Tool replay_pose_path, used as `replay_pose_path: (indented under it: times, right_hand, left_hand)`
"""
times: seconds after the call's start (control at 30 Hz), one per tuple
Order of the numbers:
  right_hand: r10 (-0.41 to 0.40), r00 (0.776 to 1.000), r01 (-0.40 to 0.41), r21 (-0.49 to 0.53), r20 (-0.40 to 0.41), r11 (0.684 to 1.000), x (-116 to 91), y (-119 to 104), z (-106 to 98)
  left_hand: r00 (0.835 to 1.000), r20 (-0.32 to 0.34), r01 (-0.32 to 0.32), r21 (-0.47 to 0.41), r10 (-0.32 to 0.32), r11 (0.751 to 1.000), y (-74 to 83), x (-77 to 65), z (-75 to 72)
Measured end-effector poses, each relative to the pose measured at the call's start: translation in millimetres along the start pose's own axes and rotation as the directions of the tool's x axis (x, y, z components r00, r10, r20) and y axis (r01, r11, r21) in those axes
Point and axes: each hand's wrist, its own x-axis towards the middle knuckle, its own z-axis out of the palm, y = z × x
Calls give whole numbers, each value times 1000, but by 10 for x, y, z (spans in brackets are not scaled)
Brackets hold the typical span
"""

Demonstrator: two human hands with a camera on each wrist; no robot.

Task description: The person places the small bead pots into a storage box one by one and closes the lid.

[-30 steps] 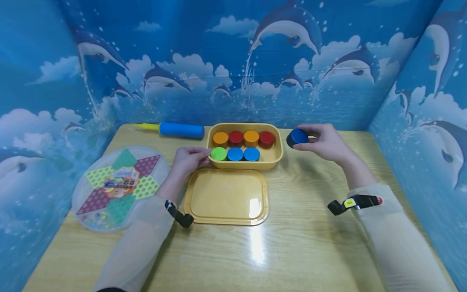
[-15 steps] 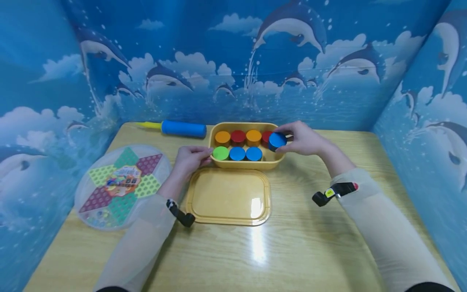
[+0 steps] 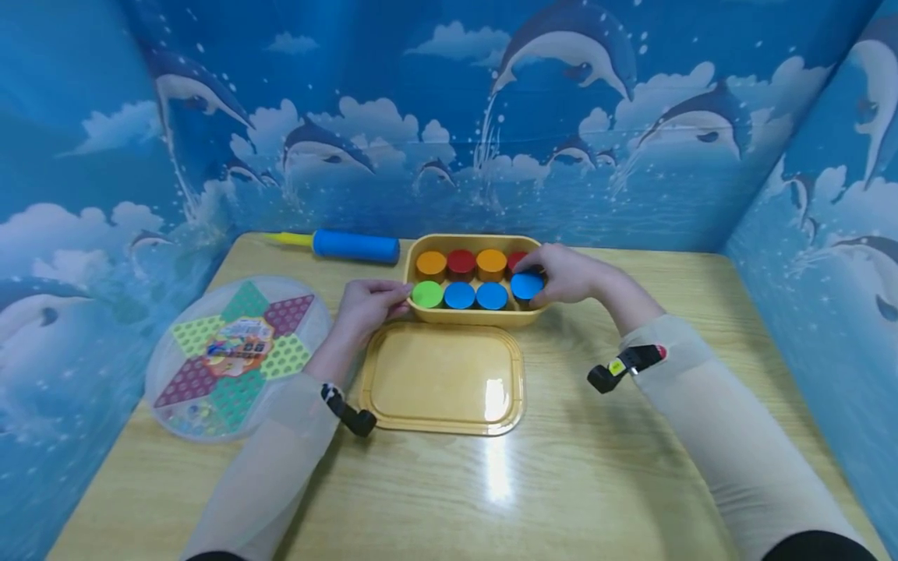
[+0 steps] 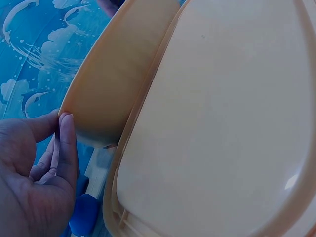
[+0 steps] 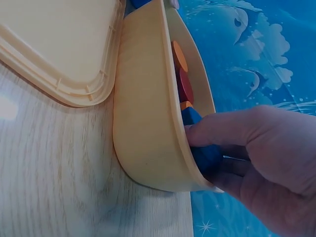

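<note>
A yellow rounded box point(image 3: 477, 317) holds several round, flat-topped blocks in two rows. Orange point(image 3: 431, 265) and red point(image 3: 461, 264) blocks alternate at the back; a green block point(image 3: 427, 294) and blue ones point(image 3: 459, 295) fill the front. My right hand point(image 3: 571, 274) grips another blue block point(image 3: 526, 286) inside the box's front right corner, partly covering the rightmost red one. In the right wrist view the thumb lies on this blue block point(image 5: 205, 160), just inside the wall. My left hand point(image 3: 368, 308) pinches the box's left rim between thumb and fingers, as the left wrist view confirms.
Directly in front of the box lies a matching yellow lid point(image 3: 442, 378). A round Chinese checkers board point(image 3: 238, 358) sits at the left. Behind it lies a blue pump point(image 3: 355, 246) with a yellow tip. Dolphin-print curtains point(image 3: 393, 117) enclose the table's back and sides.
My right hand has moved left from beside the box, bringing the blue block over the rim and down into the front right corner. My left hand has stayed on the rim.
</note>
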Motion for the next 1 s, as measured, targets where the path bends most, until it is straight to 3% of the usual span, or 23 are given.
replay_pose_path:
  times: [0.57,1.0]
  right_hand:
    - [47,988,-33,-96,149,995,149,-60,6]
    - [50,993,-52,19,108,998,124,-17,13]
  left_hand:
    - [1000,-8,28,6,-28,1000,14,-1,-3]
    - [1000,4,14,16,-14,1000,19,-4,-7]
